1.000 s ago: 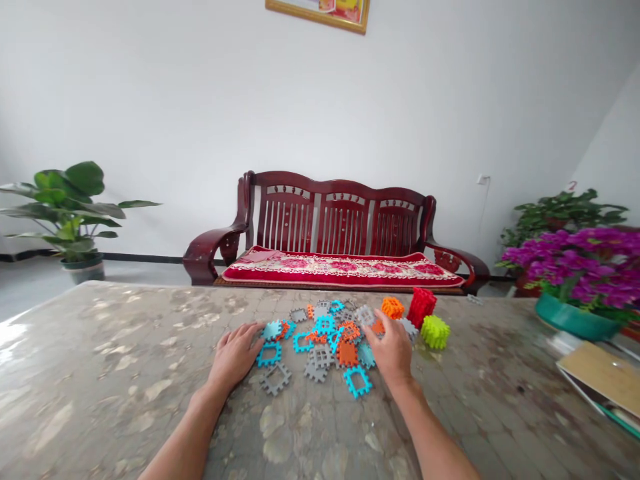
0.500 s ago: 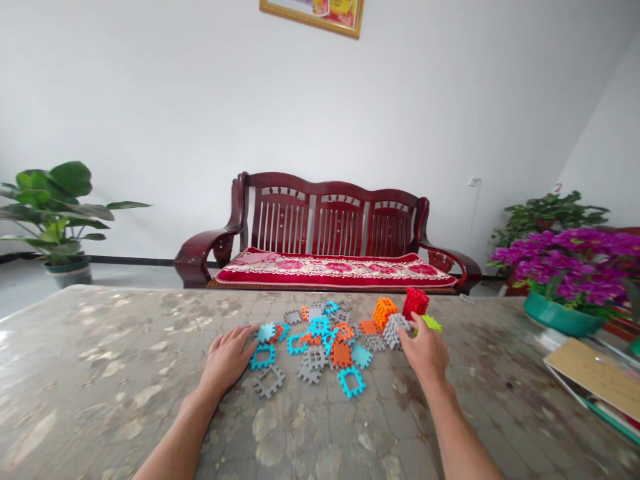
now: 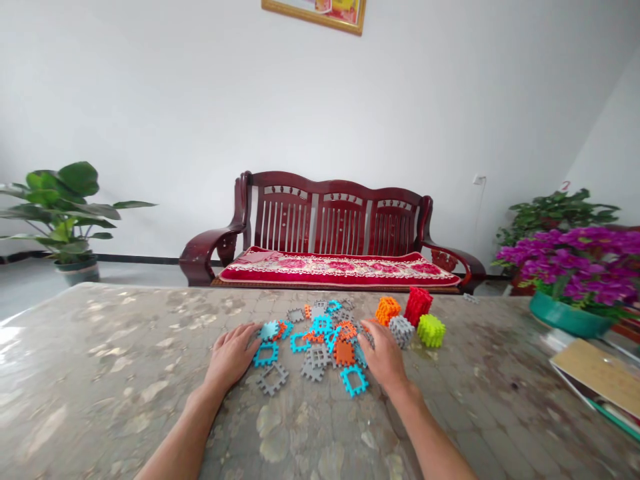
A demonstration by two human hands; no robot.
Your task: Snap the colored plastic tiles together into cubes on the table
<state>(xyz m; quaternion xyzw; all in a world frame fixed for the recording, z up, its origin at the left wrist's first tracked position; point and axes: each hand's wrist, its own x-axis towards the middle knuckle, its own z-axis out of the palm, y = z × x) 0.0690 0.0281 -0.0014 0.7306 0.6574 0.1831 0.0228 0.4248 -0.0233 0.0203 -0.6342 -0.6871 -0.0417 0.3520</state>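
Loose interlocking toy tiles in blue, grey and orange lie in a flat pile between my hands, among them a solid orange tile (image 3: pixel 344 353) and a blue frame tile (image 3: pixel 355 381). My left hand (image 3: pixel 233 353) rests flat at the pile's left edge, fingertips beside a light-blue tile (image 3: pixel 269 331). Over the pile's right edge, my right hand (image 3: pixel 383 353) reaches with fingers apart, partly covering some tiles. Just past it stand an orange stack (image 3: pixel 387 311), a red stack (image 3: pixel 418 305), a grey stack (image 3: pixel 401 331) and a lime-green stack (image 3: pixel 431 331) of tiles.
The pile lies on a patterned table (image 3: pixel 150 373). At right are a teal pot of purple flowers (image 3: pixel 575 267) and some papers (image 3: pixel 600 373). A wooden bench (image 3: pixel 330 220) with a red cover stands behind the table. A potted plant (image 3: pixel 70 207) is at left.
My right hand has moved left from the grey stack to the loose tiles, uncovering the grey and lime-green stacks. My left hand stays in place.
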